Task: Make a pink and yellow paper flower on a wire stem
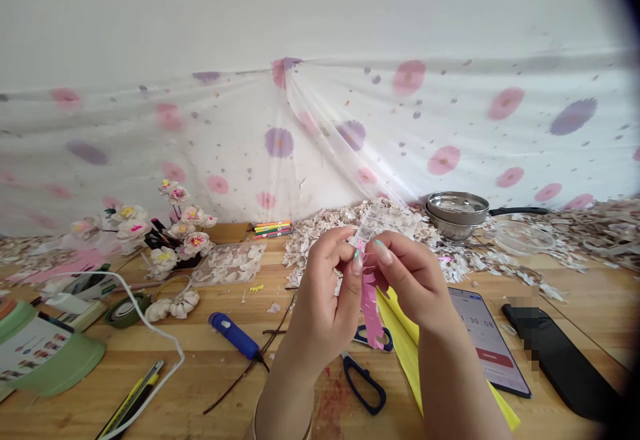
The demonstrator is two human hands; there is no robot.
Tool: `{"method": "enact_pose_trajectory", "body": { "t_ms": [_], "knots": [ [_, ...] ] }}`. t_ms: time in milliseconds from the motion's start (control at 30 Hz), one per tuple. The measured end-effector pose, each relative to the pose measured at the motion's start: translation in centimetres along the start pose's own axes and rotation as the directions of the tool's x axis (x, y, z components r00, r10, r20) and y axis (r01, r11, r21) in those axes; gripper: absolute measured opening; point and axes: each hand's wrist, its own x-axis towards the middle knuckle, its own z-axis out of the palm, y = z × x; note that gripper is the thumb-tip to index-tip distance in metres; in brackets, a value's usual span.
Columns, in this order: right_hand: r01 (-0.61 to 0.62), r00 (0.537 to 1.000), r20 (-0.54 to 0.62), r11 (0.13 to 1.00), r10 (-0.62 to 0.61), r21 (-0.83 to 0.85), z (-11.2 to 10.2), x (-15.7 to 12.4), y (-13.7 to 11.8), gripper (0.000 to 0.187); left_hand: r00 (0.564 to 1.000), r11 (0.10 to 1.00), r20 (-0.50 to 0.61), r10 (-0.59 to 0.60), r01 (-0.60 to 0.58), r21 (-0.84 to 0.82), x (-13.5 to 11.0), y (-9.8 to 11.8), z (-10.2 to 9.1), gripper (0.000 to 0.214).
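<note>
My left hand (327,287) and my right hand (413,277) are raised together over the wooden table (200,373). Both pinch the top of a pink fringed paper strip (371,310), which hangs down between them. A clear plastic piece (383,220) sticks up above my fingertips; which hand holds it is unclear. Beneath my hands lie blue-handled scissors (367,377) and a yellow paper sheet (407,347).
A blue glue gun (235,335) with a white cable (150,323) lies left. Handmade flowers (175,227), green floral tape (125,310), a petal tray (230,263), markers (273,229), petal scraps (340,227), steel bowls (457,213) and two phones (487,340) (565,360) surround them.
</note>
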Motion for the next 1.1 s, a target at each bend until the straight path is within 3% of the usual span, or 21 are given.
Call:
{"method": "enact_pose_trajectory", "body": {
  "t_ms": [200, 567, 700, 800, 933, 1100],
  "knots": [
    [-0.033, 0.999, 0.009, 0.997, 0.033, 0.067, 0.1, -0.1, 0.1, 0.019, 1.0, 1.0, 0.022, 0.001, 0.0, -0.015, 0.0, 0.0, -0.1, 0.041],
    [0.028, 0.998, -0.051, 0.998, -0.026, 0.051, 0.5, -0.3, 0.6, 0.015, 0.997, 1.0, -0.071, -0.025, 0.025, -0.007, 0.1, 0.1, 0.6, 0.035],
    [0.082, 0.988, -0.121, 0.987, -0.099, -0.137, 0.7, -0.3, 0.5, 0.021, 0.997, 0.999, -0.079, 0.028, -0.026, 0.028, 0.1, -0.1, 0.8, 0.037],
    [0.069, 0.976, -0.19, 0.979, -0.106, -0.19, 1.0, -0.3, 0.3, 0.029, 0.996, 0.997, -0.074, 0.044, -0.039, 0.064, -0.1, -0.2, 0.9, 0.04],
    [0.041, 0.97, -0.228, 0.983, -0.082, -0.179, 1.3, -0.2, 0.3, 0.038, 0.996, 0.997, -0.068, 0.049, -0.045, 0.069, -0.3, -0.4, 1.1, 0.041],
    [0.033, 0.986, -0.162, 0.998, -0.041, -0.051, 1.1, -0.2, 0.3, 0.035, 0.995, 0.995, -0.089, 0.04, -0.032, 0.09, -0.4, -0.5, 1.0, 0.042]
  ]
}}
